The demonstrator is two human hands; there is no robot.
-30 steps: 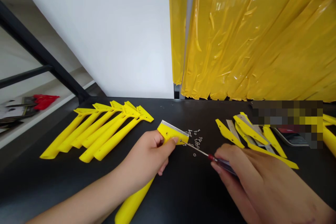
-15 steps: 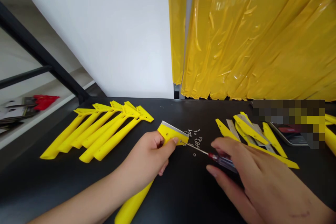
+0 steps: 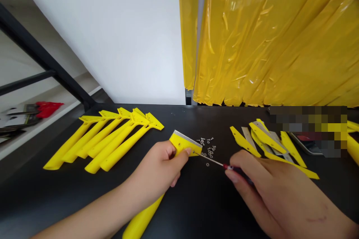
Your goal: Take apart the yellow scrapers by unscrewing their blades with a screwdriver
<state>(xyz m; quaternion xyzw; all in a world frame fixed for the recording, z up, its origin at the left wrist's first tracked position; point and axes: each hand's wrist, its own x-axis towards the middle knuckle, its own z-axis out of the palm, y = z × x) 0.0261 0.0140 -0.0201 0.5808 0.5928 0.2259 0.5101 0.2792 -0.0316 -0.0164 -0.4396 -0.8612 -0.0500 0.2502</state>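
My left hand [image 3: 165, 164] is closed round the head of a yellow scraper [image 3: 182, 144], thumb on its face; a metal blade edge shows along the top. The scraper's handle slants down toward me below the wrist. My right hand [image 3: 269, 186] is closed on a screwdriver [image 3: 215, 161] with a red and dark see-through handle. Its shaft points left, and the tip meets a screw near the right end of the scraper head. Just behind lie several small screws and washers [image 3: 209, 151] on the black table [image 3: 196, 201].
At the left, several yellow scraper handles [image 3: 112, 140] lie in a slanted row. Loose yellow plates and grey blades [image 3: 269, 138] are piled at the right, near a blurred patch. Behind the table hang a white panel [image 3: 134, 44] and yellow plastic sheeting [image 3: 266, 37].
My right fingers and thumb have closed in on the screwdriver handle, from a looser, more open hold. The left hand and scraper have barely moved.
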